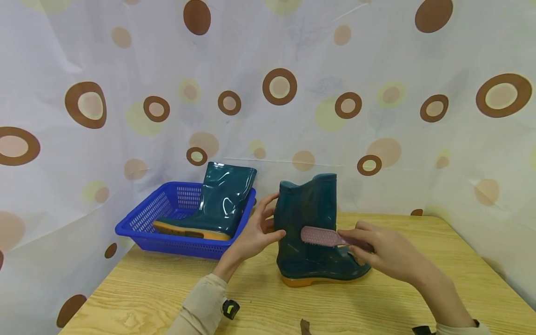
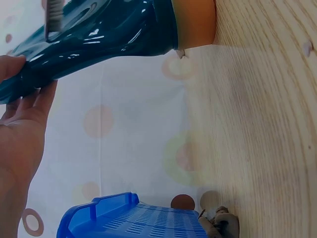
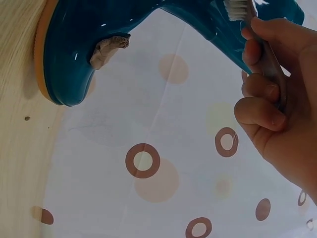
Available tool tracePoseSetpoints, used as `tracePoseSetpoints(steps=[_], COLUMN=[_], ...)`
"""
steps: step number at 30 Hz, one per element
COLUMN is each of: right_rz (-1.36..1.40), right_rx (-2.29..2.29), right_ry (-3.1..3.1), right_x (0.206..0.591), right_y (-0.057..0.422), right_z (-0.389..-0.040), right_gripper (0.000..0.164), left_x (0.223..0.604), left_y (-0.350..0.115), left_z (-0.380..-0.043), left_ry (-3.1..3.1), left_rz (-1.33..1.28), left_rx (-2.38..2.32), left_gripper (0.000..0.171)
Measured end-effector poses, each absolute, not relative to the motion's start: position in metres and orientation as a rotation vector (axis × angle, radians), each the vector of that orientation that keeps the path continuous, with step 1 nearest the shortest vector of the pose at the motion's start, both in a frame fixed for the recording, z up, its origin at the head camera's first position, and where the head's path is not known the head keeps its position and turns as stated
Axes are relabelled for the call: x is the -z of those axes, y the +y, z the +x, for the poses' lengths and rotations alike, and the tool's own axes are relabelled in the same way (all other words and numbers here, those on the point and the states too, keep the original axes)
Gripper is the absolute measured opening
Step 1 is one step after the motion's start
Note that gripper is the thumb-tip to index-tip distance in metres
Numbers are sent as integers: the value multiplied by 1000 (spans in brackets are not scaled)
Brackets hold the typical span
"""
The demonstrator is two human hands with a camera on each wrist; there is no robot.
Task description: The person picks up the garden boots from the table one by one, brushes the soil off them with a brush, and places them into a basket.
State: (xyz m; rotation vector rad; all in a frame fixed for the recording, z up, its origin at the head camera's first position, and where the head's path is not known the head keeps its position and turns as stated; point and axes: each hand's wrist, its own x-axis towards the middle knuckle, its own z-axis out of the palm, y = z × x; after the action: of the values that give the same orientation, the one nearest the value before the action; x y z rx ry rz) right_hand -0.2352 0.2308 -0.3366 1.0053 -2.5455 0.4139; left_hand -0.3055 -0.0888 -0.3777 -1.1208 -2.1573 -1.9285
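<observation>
A dark green rubber boot (image 1: 307,209) with an orange sole stands upright on the table, its toe to the right. At the shaft's left side my left hand (image 1: 256,231) grips it, thumb in front and the other fingers behind. My right hand (image 1: 387,251) holds a scrubbing brush (image 1: 320,236) by its handle, the pinkish back towards the head camera. The brush head is at the lower shaft; white bristles (image 3: 236,9) show in the right wrist view. On the boot's foot sits a brown lump (image 3: 106,51), which looks like mud.
Left of the boot, a blue plastic basket (image 1: 144,239) holds a second green boot (image 1: 226,197), leaning. Brown lumps (image 2: 222,223) lie near the basket in the left wrist view. Another brown piece (image 1: 305,326) is at the table's near side. A patterned sheet (image 1: 268,130) hangs behind.
</observation>
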Motion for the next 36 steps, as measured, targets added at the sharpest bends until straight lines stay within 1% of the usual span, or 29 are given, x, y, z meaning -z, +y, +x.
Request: tracePoseSetpoints(steps=[4,10,23,36], right_rz=[1011,1058,1157,1127], right_rx=[-431,-442,-512,-511], right_ry=[-2648,-2731,-2649,-2601], right_x=[334,336,337,336], right_y=[230,229,232,243], right_z=[-235,-238,-237,-236], right_gripper=[30,29,27,29], left_x=[379,379,371,358], left_y=[-89,-90,-92,-116], left_z=[-306,-307,-304,-304], left_ry=[-2136,-2133,-2102,-2203], left_rz=[-1105,-1081,-987,-948], left_rx=[1915,1902,1913,1753], left_gripper=[85,85,88,88])
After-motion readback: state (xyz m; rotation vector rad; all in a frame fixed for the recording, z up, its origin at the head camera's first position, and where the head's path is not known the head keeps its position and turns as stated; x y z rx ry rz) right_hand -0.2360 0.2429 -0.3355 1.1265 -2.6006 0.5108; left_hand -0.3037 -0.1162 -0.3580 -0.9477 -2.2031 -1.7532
